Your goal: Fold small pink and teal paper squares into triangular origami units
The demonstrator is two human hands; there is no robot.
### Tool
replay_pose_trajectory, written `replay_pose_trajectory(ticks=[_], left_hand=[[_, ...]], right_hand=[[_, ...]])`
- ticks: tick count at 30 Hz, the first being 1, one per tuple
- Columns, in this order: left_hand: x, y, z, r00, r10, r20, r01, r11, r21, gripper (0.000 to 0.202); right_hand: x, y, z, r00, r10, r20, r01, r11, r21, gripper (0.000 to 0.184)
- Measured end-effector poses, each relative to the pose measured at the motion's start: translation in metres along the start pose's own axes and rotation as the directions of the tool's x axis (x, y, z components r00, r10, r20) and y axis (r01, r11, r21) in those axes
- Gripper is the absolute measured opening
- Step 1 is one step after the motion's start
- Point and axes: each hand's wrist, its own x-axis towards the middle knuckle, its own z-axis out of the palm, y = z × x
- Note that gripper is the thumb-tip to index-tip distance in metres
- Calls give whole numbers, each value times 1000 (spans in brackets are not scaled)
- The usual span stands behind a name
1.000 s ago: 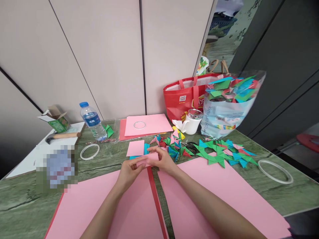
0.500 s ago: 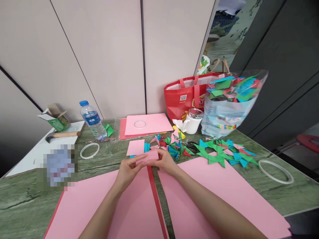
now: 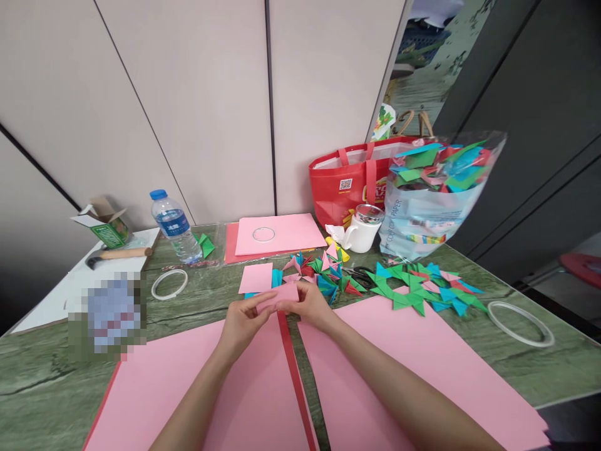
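Note:
A small folded pink paper (image 3: 280, 295) is pinched between both hands just above the table. My left hand (image 3: 244, 327) grips its left end with thumb and fingers. My right hand (image 3: 308, 307) holds its right end, fingers curled over the fold. Under my forearms lie two large pink sheets (image 3: 422, 363) with a red strip (image 3: 293, 376) between them. A small pink square (image 3: 256, 279) rests on a blue one just beyond my hands. Folded triangles in pink, blue, green and red (image 3: 323, 272) are piled right behind the held piece.
More folded pieces (image 3: 422, 288) spread at right beside a clear bag full of them (image 3: 432, 194). A white mug (image 3: 361, 232), red tote bag (image 3: 350, 185), scissors (image 3: 359, 274), water bottle (image 3: 173, 227), tape rings (image 3: 168, 285) (image 3: 519, 322), hammer (image 3: 117, 255) and a small box (image 3: 106, 225) stand around.
The folded pink piece has been lifted slightly and turned between my fingers. My hands stay in nearly the same place.

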Motion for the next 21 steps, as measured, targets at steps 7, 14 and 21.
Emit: replay_pose_trajectory(ticks=[7,14,21], left_hand=[[0,-2,1,1000,-1,7,1,1000,-14,28],[-1,3,-1,1000,20,17,-20,1000,-6,25],[0,4,-3,1000,-3,14,3,1000,-29,30]], right_hand=[[-7,-9,3,976,-211,-57,183,931,-315,52],[-7,-10,2,968,-251,-19,231,915,-331,48],[-2,-4,-2,992,-115,52,117,992,-38,49]])
